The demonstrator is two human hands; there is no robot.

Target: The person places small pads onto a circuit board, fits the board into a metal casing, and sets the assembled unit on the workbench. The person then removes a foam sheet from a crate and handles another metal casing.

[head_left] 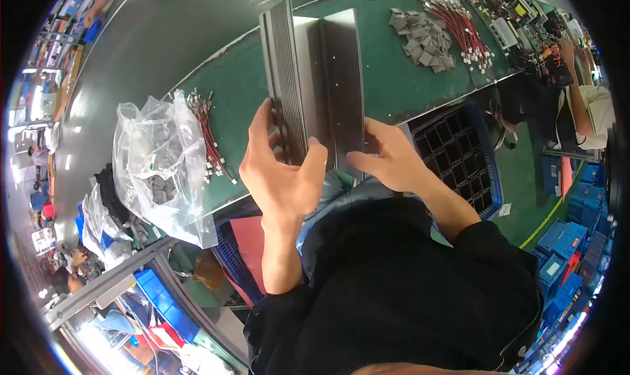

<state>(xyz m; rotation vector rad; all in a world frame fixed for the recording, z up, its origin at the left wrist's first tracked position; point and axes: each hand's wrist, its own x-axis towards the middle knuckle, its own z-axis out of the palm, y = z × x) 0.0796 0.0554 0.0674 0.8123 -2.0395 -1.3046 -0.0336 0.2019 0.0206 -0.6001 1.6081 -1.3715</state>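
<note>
Both of my hands hold a long dark metal channel-shaped housing near its lower end, tilted up over the green bench. Along its left side run fine ribs, and the inner faces are smooth with small holes. My left hand is closed around the ribbed side, its thumb at the near end. On the opposite wall, my right hand grips the edge between thumb and fingers. Whether the housing is one piece or two, I cannot tell. A clear plastic bag of small parts lies left, beside red wires with white connectors.
Grey flat pieces and more red wire leads lie at the far right. Beyond are circuit boards and another person's arm. A blue crate with black compartments sits below the bench edge; blue bins stand right.
</note>
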